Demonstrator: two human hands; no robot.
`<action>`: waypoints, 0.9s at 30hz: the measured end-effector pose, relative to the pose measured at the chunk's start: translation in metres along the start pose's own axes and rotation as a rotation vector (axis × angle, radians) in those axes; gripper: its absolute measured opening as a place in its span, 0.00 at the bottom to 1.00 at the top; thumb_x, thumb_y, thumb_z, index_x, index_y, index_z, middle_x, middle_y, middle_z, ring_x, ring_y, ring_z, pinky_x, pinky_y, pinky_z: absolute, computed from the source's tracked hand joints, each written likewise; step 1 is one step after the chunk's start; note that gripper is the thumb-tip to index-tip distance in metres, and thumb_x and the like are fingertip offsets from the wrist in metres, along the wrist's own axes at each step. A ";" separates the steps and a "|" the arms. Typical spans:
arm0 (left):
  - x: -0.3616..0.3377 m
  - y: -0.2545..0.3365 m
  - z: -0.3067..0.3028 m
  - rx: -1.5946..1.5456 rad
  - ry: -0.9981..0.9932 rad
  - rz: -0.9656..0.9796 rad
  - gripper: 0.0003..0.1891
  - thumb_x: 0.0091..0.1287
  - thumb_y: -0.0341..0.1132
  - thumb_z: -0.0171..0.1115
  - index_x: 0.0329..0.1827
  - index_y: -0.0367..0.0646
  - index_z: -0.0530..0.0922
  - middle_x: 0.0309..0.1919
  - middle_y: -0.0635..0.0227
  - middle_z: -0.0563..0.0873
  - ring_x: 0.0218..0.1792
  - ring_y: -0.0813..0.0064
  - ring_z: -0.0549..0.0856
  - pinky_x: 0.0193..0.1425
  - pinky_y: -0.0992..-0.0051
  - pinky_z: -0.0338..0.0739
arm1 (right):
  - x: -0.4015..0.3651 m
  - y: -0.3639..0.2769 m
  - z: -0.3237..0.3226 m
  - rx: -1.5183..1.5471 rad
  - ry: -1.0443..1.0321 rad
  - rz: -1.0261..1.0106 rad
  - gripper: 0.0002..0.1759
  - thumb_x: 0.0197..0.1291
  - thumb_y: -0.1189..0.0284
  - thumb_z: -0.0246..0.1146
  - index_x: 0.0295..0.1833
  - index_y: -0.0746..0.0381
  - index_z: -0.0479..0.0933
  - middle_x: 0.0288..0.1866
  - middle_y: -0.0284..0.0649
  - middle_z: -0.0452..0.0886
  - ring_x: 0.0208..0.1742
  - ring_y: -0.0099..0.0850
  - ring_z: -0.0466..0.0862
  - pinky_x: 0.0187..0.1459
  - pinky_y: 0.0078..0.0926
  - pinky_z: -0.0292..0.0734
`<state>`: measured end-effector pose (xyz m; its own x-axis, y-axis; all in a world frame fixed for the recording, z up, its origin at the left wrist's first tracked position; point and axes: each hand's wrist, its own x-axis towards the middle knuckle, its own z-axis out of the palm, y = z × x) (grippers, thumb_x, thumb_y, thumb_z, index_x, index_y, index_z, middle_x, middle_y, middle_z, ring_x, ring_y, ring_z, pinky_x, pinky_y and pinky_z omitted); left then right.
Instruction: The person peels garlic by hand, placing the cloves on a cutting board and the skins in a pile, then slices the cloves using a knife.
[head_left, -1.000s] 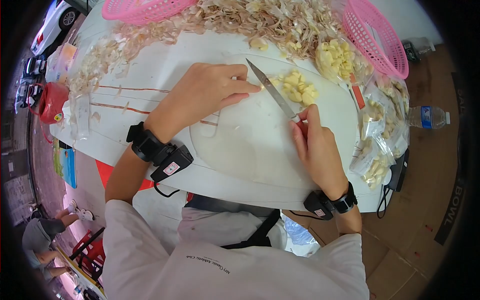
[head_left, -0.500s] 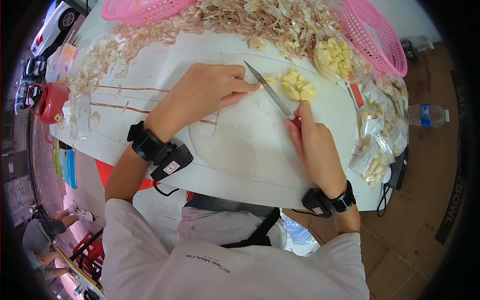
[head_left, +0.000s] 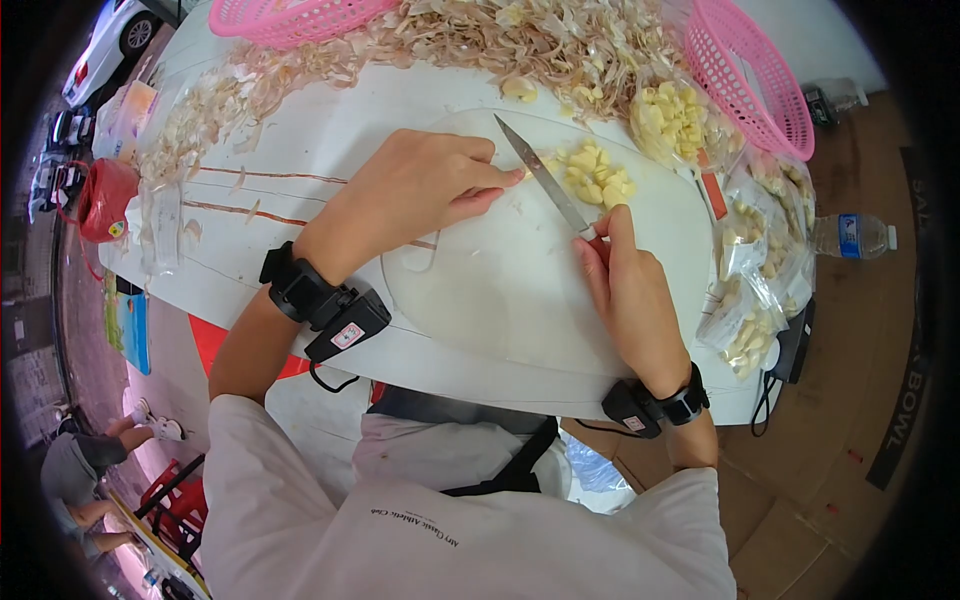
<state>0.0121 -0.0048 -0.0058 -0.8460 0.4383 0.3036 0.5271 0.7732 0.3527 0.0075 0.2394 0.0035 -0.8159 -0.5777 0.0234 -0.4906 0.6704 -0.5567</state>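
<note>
My right hand (head_left: 635, 290) is closed round the handle of a small knife (head_left: 543, 176), whose blade slants up and left over a white cutting board (head_left: 500, 300). My left hand (head_left: 420, 190) is pinched, its fingertips close to the left side of the blade. What they hold, if anything, is too small to make out. Just right of the blade lies a pile of peeled, pale yellow garlic cloves (head_left: 600, 180). Black straps with small boxes sit on both wrists.
Garlic skins (head_left: 460, 50) are heaped along the table's far side. Pink baskets (head_left: 750, 80) stand at the far right and far left. Bags of garlic (head_left: 755, 240) line the right edge, near a plastic bottle (head_left: 855, 236). A red bag (head_left: 105, 200) sits at left.
The whole view has shifted slightly. Both hands and the knife keep nearly the same places over the board, with the knife still in my right hand.
</note>
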 end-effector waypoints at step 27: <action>-0.002 0.000 0.004 0.009 -0.007 -0.008 0.14 0.60 0.32 0.64 0.50 0.52 0.85 0.22 0.68 0.76 0.26 0.67 0.77 0.29 0.68 0.72 | 0.001 0.001 0.001 0.008 0.008 0.029 0.11 0.69 0.70 0.56 0.45 0.64 0.61 0.26 0.51 0.81 0.26 0.52 0.81 0.26 0.46 0.73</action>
<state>0.0138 -0.0040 -0.0095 -0.8508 0.4352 0.2946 0.5196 0.7807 0.3472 0.0065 0.2396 0.0022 -0.8321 -0.5544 0.0144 -0.4647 0.6829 -0.5636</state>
